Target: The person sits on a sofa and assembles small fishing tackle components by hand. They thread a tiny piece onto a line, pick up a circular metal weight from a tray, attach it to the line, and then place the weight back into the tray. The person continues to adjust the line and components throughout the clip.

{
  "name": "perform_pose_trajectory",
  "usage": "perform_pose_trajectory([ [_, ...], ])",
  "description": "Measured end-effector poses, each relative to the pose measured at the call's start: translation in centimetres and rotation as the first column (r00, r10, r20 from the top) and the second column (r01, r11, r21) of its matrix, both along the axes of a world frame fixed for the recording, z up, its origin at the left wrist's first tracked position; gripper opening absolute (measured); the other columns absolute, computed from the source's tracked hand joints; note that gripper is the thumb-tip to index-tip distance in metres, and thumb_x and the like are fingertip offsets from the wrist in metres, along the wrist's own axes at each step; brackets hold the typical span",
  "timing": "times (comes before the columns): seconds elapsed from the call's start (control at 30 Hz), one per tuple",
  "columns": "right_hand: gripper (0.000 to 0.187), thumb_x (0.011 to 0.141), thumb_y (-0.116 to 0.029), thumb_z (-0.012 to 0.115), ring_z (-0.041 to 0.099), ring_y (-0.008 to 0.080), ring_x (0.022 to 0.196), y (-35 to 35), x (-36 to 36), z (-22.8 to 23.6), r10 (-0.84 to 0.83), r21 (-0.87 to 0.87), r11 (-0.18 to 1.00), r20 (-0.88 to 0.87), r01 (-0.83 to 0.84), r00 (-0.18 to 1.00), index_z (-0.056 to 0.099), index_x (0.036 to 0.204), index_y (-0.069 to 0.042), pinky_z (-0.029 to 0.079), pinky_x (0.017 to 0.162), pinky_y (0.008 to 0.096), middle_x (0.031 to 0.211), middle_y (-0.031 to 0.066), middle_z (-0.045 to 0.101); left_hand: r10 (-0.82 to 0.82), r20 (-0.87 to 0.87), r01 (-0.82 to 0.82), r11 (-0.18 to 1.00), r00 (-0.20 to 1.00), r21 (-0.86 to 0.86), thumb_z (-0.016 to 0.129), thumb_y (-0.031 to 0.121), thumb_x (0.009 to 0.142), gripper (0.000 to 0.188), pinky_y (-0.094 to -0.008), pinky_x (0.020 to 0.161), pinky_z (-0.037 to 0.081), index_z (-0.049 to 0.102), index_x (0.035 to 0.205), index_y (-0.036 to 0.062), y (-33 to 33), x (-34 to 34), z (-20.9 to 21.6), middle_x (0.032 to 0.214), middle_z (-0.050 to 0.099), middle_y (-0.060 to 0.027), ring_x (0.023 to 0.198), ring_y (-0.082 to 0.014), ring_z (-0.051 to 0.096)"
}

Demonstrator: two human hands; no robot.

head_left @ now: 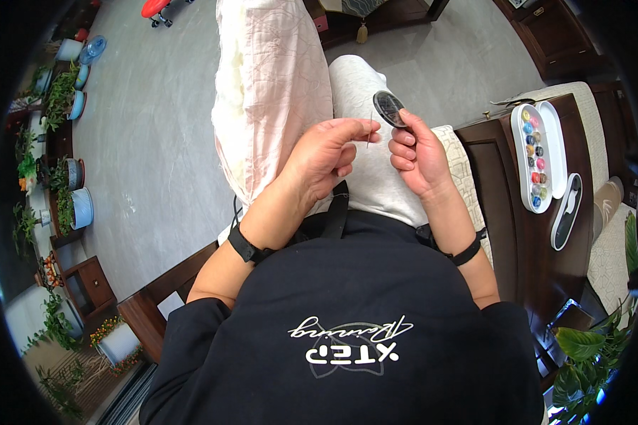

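Thumb and fingers of my left hand point(325, 152) are pinched on a thin needle point(370, 122), which stands roughly upright. Close to its right, my right hand point(422, 152) grips a small round black disc point(388, 108) with a glossy face, the thumb on its lower edge. Both hands are above my lap, and the disc and needle do not touch. Pale pink cloth point(273, 92) with a quilted pattern hangs over my left leg, beside the left hand. Any thread on the needle is too fine to make out.
To my right, on a dark wooden surface point(500, 205), lie an open white case point(556, 152) with several coloured thread spools and a small white oval case point(566, 212) with a dark inside. Potted plants point(82, 207) line the left side. A red stool point(155, 8) stands far ahead.
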State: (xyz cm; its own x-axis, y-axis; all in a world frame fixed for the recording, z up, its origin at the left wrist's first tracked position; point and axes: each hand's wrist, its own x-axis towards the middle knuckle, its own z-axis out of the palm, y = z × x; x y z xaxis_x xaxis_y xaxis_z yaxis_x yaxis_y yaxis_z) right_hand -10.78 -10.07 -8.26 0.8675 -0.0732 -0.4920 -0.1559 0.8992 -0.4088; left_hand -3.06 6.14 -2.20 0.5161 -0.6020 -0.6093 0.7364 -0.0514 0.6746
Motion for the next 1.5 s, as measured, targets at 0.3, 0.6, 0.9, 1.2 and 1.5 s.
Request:
perform_pose_trajectory([
  [0.3, 0.017, 0.096, -0.025, 0.054, 0.029, 0.0018, 0.046, -0.05, -0.08, -0.08, 0.005, 0.007, 1.000, 0.015, -0.005, 1.000, 0.053, 0.084, -0.013, 0.023, 0.035, 0.0166, 0.060, -0.0083, 0.036, -0.001, -0.001, 0.001, 0.998, 1.000, -0.056, 0.066, 0.021, 0.087, 0.017, -0.0195, 0.041, 0.023, 0.068, 0.095, 0.0068, -0.06, 0.05, -0.36, 0.089, 0.059, 0.0004, 0.047, -0.0008, 0.031],
  [0.6, 0.017, 0.096, -0.025, 0.054, 0.029, 0.0017, 0.046, 0.16, -0.03, 0.04, 0.001, 0.016, 1.000, 0.014, -0.001, 1.000, 0.052, 0.084, -0.013, 0.023, 0.035, 0.0165, 0.060, -0.0082, 0.037, 0.010, 0.048, -0.008, 1.000, 0.999, -0.029, 0.064, 0.022, 0.089, 0.018, -0.0187, 0.042, 0.026, 0.069, 0.098, 0.0064, -0.19, 0.03, -0.50, 0.089, 0.063, 0.0000, 0.046, -0.0006, 0.032],
  [0.9, 0.017, 0.096, -0.025, 0.054, 0.030, 0.0014, 0.046, 0.07, -0.15, -0.03, -0.007, 0.013, 1.000, 0.024, 0.007, 1.000, 0.052, 0.084, -0.014, 0.023, 0.035, 0.0164, 0.060, -0.0083, 0.037, -0.008, 0.077, 0.012, 0.999, 0.997, -0.044, 0.062, 0.021, 0.089, 0.019, -0.0189, 0.042, 0.027, 0.068, 0.098, 0.0052, -0.39, -0.13, -0.24, 0.089, 0.065, -0.0014, 0.047, -0.0005, 0.033],
  [1.2, 0.017, 0.096, -0.025, 0.054, 0.030, 0.0015, 0.045, 0.06, -0.28, 0.14, -0.014, 0.001, 1.000, 0.018, 0.014, 1.000, 0.052, 0.084, -0.014, 0.023, 0.035, 0.0165, 0.060, -0.0086, 0.037, -0.019, 0.109, 0.029, 0.996, 0.994, -0.085, 0.061, 0.017, 0.088, 0.015, -0.0188, 0.039, 0.026, 0.064, 0.095, 0.0042, -0.64, -0.40, 0.16, 0.084, 0.064, -0.0012, 0.044, -0.0006, 0.032],
  [1.5, 0.017, 0.096, -0.025, 0.054, 0.029, 0.0011, 0.045, 0.07, -0.37, -0.08, 0.000, 0.001, 1.000, 0.030, 0.000, 1.000, 0.052, 0.084, -0.013, 0.023, 0.035, 0.0163, 0.060, -0.0087, 0.036, 0.008, 0.146, 0.005, 0.996, 0.989, -0.089, 0.062, 0.018, 0.089, 0.014, -0.0189, 0.038, 0.027, 0.064, 0.093, 0.0048, -0.71, -0.41, -0.77, 0.081, 0.062, 0.0000, 0.043, -0.0006, 0.032],
])
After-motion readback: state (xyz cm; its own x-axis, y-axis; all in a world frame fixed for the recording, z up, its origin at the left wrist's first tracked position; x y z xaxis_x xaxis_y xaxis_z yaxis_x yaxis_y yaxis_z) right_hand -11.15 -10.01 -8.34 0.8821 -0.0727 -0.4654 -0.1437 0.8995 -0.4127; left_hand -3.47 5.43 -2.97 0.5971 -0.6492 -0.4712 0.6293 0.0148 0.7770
